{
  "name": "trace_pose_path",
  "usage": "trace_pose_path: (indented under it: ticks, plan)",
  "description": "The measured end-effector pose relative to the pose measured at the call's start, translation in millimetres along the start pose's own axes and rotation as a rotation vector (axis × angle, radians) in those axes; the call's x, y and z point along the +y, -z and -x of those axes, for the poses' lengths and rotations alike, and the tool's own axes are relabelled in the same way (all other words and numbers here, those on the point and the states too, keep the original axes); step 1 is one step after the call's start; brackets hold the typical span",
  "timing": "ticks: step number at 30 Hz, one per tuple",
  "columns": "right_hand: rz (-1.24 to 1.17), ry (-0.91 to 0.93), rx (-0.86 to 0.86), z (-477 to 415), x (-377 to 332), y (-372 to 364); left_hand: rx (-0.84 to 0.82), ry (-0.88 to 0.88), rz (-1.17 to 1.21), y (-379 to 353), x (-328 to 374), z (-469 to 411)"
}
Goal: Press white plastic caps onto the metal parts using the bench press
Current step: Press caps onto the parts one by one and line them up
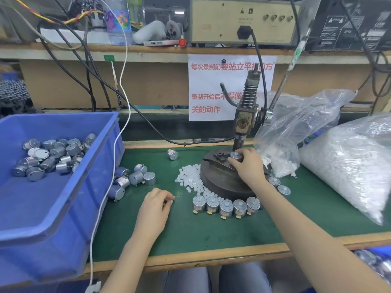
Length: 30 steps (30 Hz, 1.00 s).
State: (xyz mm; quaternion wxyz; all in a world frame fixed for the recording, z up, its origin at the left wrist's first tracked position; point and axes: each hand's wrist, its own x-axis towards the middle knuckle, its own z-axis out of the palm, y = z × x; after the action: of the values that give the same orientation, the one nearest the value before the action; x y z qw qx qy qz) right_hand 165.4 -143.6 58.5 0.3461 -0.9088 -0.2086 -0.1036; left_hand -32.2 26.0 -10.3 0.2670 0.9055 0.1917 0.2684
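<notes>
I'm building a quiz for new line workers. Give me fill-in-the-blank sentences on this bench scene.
1. The right hand holds a metal part on the round base of the ____.
2. The loose white caps lie on a ____ mat.
3. The bin of metal parts on the left is ____.
Missing words: press; green; blue.

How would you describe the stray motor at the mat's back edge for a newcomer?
Start at the bench press and look left of its round base. Near the green mat's back edge one motor lies alone on its side, unlike the pile by the blue bin and the upright row in front.
</notes>
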Motion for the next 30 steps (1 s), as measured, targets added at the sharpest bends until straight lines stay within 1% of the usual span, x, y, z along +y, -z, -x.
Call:
trace_pose_path:
  ticks: [6, 9, 11, 13, 18, 26, 30]
  plan:
    - [0.114, 0.045, -0.030, 18.6, 13.6, 18.8, -0.002, 0.015, -0.002, -0.2, 0.2, 0.0]
    - [0.041, 0.048, -0.014, 32.9, 23.3, 32.6, -0.004, 0.014, -0.013, -0.3, 0.1, -0.1]
    - [-0.059, 0.006, 0.051, 41.7, 32.0, 43.6, -0.003, 0.018, -0.014, -0.4, 0.2, -0.2]
    - [-0.103, -0.054, 0.123, 49.5, 44.6, 55.1, -0.007, 0.017, -0.019, -0.2, 0.3, -0.3]
    - [-0.064, -0.272, 0.206, 73.0, 82.8, 69.9, -0.008, 0.017, -0.025, -0.1, 0.6, -0.7]
    - [-0.057, -0.375, 0.100, 87.5, 96.9, 66.0, -0.013, 0.032, -0.021, 2.3, 1.9, 0.2]
    - [-0.023, -0.378, 0.031, 88.6, 98.1, 69.7, -0.011, 0.028, -0.010, 2.6, 2.6, 1.1]
